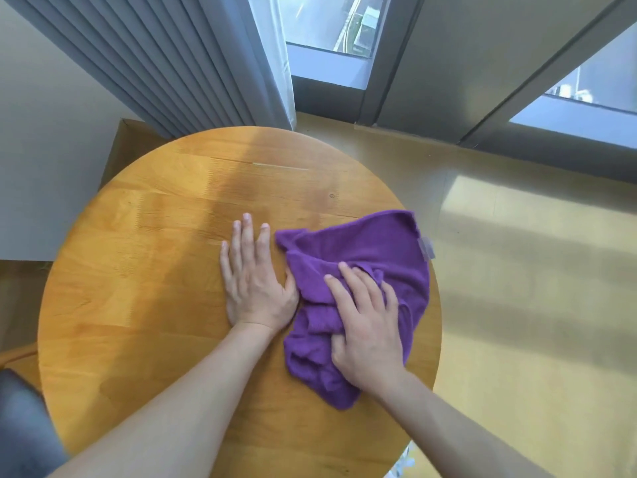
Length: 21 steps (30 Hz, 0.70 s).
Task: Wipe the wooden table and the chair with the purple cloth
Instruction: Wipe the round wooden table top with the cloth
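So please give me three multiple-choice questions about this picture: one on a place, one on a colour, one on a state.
1. Where does the cloth lie on the wooden table?
A. right side
B. far left edge
C. on the floor

2. Which colour is the cloth?
A. green
B. purple
C. white

3. How is the left hand?
A. flat on the wood
B. gripping the cloth
C. raised in the air

Answers:
1 A, the purple cloth lies bunched on the right part of the table.
2 B, it is plainly purple.
3 A, the left hand lies flat with straight fingers, while the right hand presses on the cloth.
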Available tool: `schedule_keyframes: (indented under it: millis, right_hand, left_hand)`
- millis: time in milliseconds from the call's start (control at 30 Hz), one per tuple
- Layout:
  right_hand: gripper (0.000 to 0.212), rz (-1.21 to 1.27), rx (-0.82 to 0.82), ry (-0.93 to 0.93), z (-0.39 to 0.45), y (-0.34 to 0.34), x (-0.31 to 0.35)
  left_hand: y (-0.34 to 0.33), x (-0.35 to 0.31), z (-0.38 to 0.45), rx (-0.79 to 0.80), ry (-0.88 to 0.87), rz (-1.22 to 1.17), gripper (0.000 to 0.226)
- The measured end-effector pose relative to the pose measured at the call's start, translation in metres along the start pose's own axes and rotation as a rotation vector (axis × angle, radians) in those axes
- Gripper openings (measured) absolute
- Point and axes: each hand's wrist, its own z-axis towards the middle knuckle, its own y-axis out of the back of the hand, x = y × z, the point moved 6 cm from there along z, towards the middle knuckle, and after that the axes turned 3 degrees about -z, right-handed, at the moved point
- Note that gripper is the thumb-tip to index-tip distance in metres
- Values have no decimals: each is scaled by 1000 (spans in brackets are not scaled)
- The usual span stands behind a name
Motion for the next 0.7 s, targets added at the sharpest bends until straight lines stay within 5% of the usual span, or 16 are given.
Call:
schedule_keyframes:
  millis: [100,267,400,500,633,700]
  right_hand:
    - [77,-5,47,141,37,16,-25]
    - [76,115,-122,-324,86,33,-52]
    - [80,121,-192,-425,38,14,-29]
    - [84,69,-89,-259,-12,1,-15]
    - [75,-24,124,183,-23,8,-37]
    - [73,-28,154,212,-9,18,-59]
  left_hand:
    - [1,-1,0,1,-1,-29,77]
    - [3,2,-1,6,7,-103,79]
    - [6,-1,-5,59,13,-137,81]
    - [6,-2,-4,164,-7,-119,82]
    - [8,0,-29,264,-130,-1,85]
    - [6,-3,-66,295,-206,59,88]
